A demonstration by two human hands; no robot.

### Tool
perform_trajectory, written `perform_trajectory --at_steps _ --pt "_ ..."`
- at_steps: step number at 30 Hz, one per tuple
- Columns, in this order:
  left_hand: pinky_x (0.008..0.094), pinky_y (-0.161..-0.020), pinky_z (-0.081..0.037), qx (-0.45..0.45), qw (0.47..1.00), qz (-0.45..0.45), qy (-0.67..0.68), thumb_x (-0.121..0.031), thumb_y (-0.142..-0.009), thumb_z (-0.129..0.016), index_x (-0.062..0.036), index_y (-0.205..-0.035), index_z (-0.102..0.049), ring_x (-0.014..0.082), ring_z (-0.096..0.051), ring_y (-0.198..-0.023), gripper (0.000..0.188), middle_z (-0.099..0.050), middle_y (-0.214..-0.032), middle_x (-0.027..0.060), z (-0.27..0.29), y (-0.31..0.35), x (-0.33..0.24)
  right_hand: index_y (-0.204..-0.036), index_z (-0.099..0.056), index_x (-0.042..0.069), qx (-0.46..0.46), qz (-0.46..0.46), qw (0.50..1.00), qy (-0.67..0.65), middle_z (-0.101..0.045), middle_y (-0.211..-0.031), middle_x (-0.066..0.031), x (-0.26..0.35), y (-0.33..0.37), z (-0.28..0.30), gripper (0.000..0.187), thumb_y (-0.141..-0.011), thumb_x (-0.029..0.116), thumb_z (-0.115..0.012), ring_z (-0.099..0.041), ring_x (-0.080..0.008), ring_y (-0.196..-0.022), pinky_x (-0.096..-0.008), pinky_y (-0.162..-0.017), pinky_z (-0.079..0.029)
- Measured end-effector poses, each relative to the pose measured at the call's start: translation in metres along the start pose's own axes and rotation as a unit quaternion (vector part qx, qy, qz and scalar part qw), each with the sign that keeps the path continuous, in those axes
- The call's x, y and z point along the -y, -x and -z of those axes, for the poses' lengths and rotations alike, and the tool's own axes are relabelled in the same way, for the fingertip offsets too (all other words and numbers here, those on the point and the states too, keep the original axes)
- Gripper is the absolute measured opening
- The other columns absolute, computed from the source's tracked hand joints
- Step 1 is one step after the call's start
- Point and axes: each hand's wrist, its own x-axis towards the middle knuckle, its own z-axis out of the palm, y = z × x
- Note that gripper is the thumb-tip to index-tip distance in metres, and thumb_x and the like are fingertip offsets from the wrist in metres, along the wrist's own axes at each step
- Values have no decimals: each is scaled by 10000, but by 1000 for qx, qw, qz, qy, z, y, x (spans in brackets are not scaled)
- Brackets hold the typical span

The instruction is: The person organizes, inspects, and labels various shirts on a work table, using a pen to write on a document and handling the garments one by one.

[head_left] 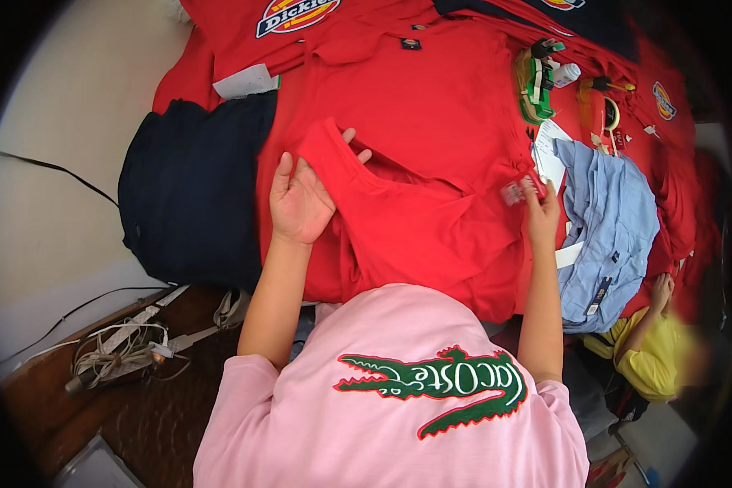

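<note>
My open left hand [299,199] flattens a soft, light red shirt [415,163]; my right hand [539,210] pinches its hem tag [514,192].

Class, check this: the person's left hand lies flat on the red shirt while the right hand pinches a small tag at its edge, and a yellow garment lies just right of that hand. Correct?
Not quite. The head view shows the garment beside the right hand is light blue, not yellow. The rest stands: the left hand lies flat on the red shirt and the right pinches a small tag.
</note>
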Motion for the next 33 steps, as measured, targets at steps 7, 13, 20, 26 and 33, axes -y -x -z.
perform_trajectory --at_steps 7,13,20,26,33 --pt "616 -1298 -254 -13 999 6 -30 -669 -1065 -460 -103 -1731 -197 524 -236 -1607 913 -230 -1776 214 -4 -6 4 -1042 -661 -14 -159 70 980 93 -700 -918 -72 -10 -2 23 243 -1049 214 -745 -621 -145 -787 -310 -708 -504" --pt "614 -1297 -260 -2 999 9 -30 -703 -1058 -453 -107 -1730 -203 518 -233 -1610 933 -210 -1778 225 -3 -8 5 -1164 -704 -3 -165 101 944 268 -739 -962 -155 -6 -18 39 304 -1020 257 -770 -683 -235 -825 -370 -782 -541" --pt "578 -1299 -283 -18 998 35 -40 -686 -1065 -438 -75 -1722 -203 487 -321 -1585 927 -293 -1739 259 8 -6 1 -1202 -723 -5 -142 84 962 217 -768 -1019 -184 -10 -55 36 351 -957 225 -823 -739 -265 -907 -376 -816 -570" --pt "542 -1298 -300 -69 993 69 -72 -632 -1080 -418 21 -1689 -239 435 -378 -1572 910 -395 -1673 304 21 7 -8 -1325 -661 3 -107 36 974 199 -771 -1065 -128 -16 -69 24 437 -954 161 -830 -730 -168 -991 -314 -850 -565" --pt "530 -1207 -421 24 995 89 -24 -586 -1107 -394 20 -1570 -464 347 -585 -1413 766 -590 -1551 213 62 26 -22 -1474 -521 -13 -160 54 977 134 -576 -1473 -173 -14 -31 22 707 -866 57 -875 -637 -272 -1265 -387 -1009 -563"
